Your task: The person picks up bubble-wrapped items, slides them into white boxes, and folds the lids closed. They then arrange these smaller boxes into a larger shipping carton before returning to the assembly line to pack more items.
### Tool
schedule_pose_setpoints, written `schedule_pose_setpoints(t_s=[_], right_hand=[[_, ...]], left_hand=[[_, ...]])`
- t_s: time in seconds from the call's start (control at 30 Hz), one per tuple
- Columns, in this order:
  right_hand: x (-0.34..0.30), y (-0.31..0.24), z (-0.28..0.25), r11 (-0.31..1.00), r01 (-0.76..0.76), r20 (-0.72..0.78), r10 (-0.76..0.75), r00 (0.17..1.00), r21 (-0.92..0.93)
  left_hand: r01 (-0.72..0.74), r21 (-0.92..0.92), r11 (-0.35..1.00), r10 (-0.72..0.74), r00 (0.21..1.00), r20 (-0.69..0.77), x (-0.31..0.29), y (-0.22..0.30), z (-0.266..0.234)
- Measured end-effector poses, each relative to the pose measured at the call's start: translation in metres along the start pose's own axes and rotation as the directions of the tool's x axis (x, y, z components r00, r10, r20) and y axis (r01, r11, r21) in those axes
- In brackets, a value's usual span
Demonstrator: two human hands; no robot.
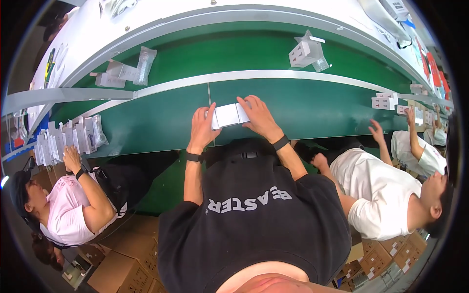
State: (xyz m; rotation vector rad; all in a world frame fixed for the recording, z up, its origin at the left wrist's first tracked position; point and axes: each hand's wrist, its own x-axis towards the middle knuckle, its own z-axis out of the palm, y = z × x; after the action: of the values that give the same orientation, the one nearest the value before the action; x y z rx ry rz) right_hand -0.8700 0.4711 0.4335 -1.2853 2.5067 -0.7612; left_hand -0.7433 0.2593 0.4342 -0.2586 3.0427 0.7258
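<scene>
Small white cardboard boxes [227,116] stand side by side in a short row at the near edge of the green worktop, seams showing between them. My left hand [199,129] grips the left end of the row, its thumb at the near side. At the right end, my right hand [262,120] is closed round the boxes, fingers over the far corner. Between them the two hands press the row together. Whether the row rests on the worktop or is held just above it, I cannot tell.
The green worktop [303,105] runs left and right, with a green conveyor belt [220,53] beyond a white rail. Boxes with bubble wrap [303,52] lie on the belt. Co-workers sit on both sides; a row of white boxes [66,141] stands by the left one. Brown cartons [122,271] stand behind.
</scene>
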Motion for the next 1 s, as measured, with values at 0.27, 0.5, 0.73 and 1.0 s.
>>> schedule_pose_setpoints(t_s=[0.27,0.5,0.73,1.0], right_hand=[[-0.004,0.006,-0.009,0.998,0.053,0.047,-0.054,0.997,0.018],[-0.017,0.026,-0.006,0.998,0.057,-0.004,-0.057,0.998,0.007],[-0.012,0.082,-0.059,0.943,-0.045,-0.393,0.181,0.902,0.330],[-0.044,0.414,-0.061,-0.232,0.103,0.177,0.908,0.379,0.967]], left_hand=[[0.042,0.020,0.999,-0.043,0.999,0.014,0.008,0.024,0.006],[0.039,0.057,0.998,-0.037,0.999,-0.031,0.009,0.043,0.016],[0.049,0.058,0.997,-0.046,0.997,-0.056,0.003,0.052,0.021],[0.000,0.035,0.999,0.000,1.000,0.002,0.021,0.079,0.016]])
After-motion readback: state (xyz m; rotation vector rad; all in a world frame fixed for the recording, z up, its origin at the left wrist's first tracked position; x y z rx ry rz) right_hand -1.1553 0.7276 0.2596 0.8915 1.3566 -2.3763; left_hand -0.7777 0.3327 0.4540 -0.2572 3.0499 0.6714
